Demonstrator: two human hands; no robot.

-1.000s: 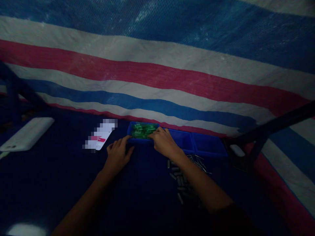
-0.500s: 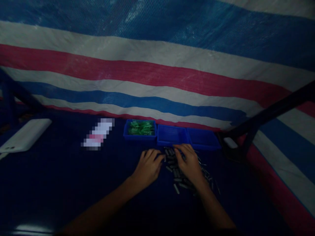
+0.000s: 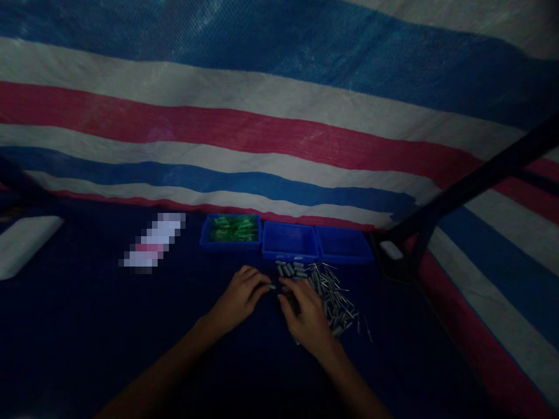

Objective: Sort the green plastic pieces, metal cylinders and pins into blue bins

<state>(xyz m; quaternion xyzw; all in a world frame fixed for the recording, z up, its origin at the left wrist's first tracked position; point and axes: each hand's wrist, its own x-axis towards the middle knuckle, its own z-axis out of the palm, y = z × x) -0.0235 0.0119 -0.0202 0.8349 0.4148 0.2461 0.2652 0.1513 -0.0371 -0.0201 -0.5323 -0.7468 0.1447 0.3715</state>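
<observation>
Now both hands meet beside the pile, the right hand (image 3: 309, 314) gone from the green-filled bin (image 3: 231, 247) where it was a second ago.

Behind everything hangs a blue, white and red striped sheet (image 3: 262, 129), above a dark blue table (image 3: 152, 326) in dim light; a dark bar (image 3: 471, 186) slants up at the right. Along the sheet's foot stand the green-filled bin, a middle bin (image 3: 290, 238) and a right bin (image 3: 343, 244), all blue. Before them lie loose grey cylinders (image 3: 297, 270) and thin metal pins (image 3: 336, 291). The right hand is over their left side, thumb and forefinger parted; the left hand (image 3: 240, 295), facing it, pinches a small pale piece (image 3: 272, 286) at its fingertips.
</observation>
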